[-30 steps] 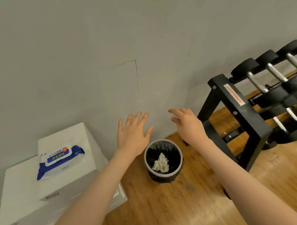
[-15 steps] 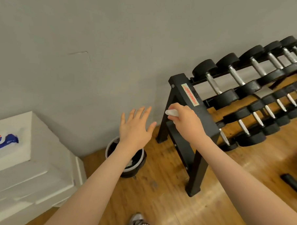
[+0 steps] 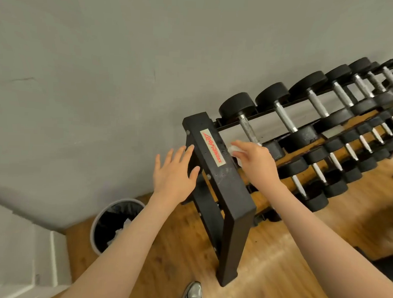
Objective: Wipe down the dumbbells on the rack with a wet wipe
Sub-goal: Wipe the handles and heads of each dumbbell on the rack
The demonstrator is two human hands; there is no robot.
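A: Two bare hands in shot. The right hand (image 3: 255, 161) has its fingers curled round a white wet wipe (image 3: 232, 150), pinching the crumpled wad just right of the black rack (image 3: 221, 179) end frame.

B: And the left hand (image 3: 175, 172)?

A: Flat and spread, all fingers straight, holding nothing. It hovers at the left face of that end frame; I cannot tell whether the fingertips touch it.

B: Where are the dumbbells (image 3: 282, 116)?

A: On the rack, running away to the far right along the grey wall (image 3: 104, 66). Three tiers show. On the top tier I count five clearly, black heads with silver handles, and more beyond that blur together. The wipe sits just beside the near head of the first dumbbell (image 3: 248, 126) on the top tier, apart from its handle.

B: Anything else?

A: One label (image 3: 212, 148) with red lettering on the frame. One bin (image 3: 113, 226) with a black liner at the near left on the wooden floor (image 3: 275, 276), white scraps inside. One white cabinet (image 3: 17, 253) at the near left corner. One grey shoe (image 3: 192, 294) at the bottom edge.
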